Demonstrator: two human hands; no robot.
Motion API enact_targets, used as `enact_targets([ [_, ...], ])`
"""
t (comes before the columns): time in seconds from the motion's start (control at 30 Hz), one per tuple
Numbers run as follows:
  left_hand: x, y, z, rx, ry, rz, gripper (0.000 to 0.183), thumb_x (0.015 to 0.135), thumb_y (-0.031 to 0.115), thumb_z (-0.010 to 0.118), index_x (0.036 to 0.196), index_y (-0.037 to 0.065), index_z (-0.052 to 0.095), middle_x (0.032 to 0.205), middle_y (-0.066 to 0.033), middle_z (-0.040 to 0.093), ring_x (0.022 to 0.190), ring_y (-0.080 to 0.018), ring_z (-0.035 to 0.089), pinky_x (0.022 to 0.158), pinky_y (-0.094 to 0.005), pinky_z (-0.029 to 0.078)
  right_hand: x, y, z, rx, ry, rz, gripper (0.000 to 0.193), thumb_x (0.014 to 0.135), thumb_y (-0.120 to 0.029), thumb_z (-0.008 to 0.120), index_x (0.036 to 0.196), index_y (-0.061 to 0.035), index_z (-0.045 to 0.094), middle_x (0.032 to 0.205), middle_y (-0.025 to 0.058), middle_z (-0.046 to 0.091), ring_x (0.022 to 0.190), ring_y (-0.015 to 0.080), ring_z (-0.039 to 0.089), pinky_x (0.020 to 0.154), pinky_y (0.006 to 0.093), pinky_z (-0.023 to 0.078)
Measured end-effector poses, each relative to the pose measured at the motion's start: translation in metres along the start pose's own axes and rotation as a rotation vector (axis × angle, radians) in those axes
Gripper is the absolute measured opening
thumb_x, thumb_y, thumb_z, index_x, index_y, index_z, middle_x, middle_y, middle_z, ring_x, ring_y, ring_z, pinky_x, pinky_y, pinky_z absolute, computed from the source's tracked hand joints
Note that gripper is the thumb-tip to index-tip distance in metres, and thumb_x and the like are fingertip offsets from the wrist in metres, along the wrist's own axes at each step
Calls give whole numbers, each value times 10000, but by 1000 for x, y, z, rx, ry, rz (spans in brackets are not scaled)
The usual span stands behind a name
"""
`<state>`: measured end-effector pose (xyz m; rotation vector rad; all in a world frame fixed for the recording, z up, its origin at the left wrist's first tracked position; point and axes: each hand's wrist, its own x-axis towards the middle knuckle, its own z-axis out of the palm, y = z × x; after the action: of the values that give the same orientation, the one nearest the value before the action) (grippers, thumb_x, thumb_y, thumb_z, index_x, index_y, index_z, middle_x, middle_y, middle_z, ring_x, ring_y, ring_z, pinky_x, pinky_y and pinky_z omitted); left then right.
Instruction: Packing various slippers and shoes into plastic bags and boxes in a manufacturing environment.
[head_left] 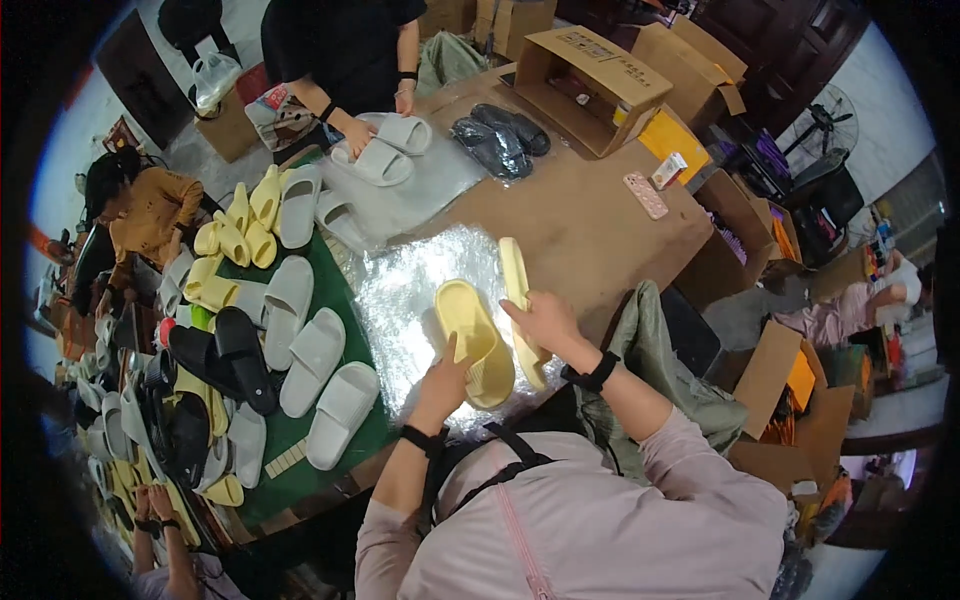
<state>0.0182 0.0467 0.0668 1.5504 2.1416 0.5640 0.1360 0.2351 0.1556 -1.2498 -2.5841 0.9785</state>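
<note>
My left hand (444, 385) grips the near side of a pale yellow slide slipper (465, 315), its fingers at the strap. This slipper's footbed faces up over a clear, shiny plastic bag (400, 285) on the table. Just to the right, my right hand (543, 322) holds a second yellow slide slipper (513, 270), turned up on its edge, with the fingers closed around its middle. The two slippers are side by side with a narrow gap between them. Part of each is covered by my hands.
Left of me, grey slippers (342, 415), black slippers (245, 360) and more yellow ones crowd a green mat (370, 440). Across the table a co-worker's hand (357, 137) touches grey slippers. Bagged black slippers (492, 145), an open carton (600, 85) and a pink phone (645, 195) lie further off.
</note>
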Motion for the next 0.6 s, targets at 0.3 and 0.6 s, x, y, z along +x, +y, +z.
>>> enact_targets([
  [0.3,-22,-26,47,-982,247,-288,531,809,85,614,1292,21,402,1290,-141,455,1153,-206,467,962,-324,382,32,-21,60,616,-350,-74,388,861,-350,584,753,21,550,690,73,549,639,127,521,589,308,431],
  [0.6,-45,-29,53,-1595,465,-587,387,878,11,478,1251,-2,377,1200,-121,517,1077,-255,540,910,-354,446,62,-26,125,413,-605,-293,371,847,-309,567,1029,13,584,910,173,612,845,273,589,732,352,457],
])
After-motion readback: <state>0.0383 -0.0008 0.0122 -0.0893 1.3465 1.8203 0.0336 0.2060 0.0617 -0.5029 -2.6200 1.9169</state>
